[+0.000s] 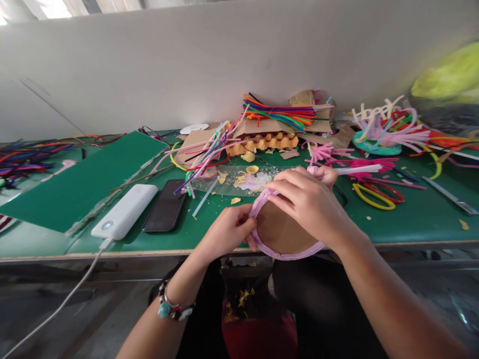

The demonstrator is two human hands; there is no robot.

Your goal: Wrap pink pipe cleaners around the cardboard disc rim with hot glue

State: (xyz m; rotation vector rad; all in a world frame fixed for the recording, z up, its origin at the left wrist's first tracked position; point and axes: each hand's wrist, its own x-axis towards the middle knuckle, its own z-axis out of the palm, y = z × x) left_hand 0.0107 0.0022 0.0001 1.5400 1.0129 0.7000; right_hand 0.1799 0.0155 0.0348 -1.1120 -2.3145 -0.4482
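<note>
- Landmark: black phone (164, 205), lying flat on the green tabletop (411, 227).
- Cardboard disc (288, 227): right of the phone, held tilted at the table's front edge. Pink fuzzy trim (284, 256) runs along its visible rim.
- Left hand (236, 227): just right of the phone, thumb and fingers pinched on the trim at the disc's near-phone side. Beaded bracelet (174, 306) on that wrist.
- Right hand (305, 194): farther right of the phone, fingers bent over the disc, fingertips pressing the trim. Pale pink stem (359, 170) shows past its knuckles, pointing away from the phone; can't tell if it's gripped.
- White power bank (125, 212): just left of the phone, white cable (75, 294) plugged in.
- Green board (90, 179): left of the phone, past the power bank.
- Loose pipe cleaners (213, 149): behind the phone and to its right, in a messy pile.
- Egg carton (264, 144): behind and right of the phone, bundled pipe cleaners (284, 110) just beyond it.
- "Happy" piece (377, 107), yellow loop (372, 198): both well right of the phone.
</note>
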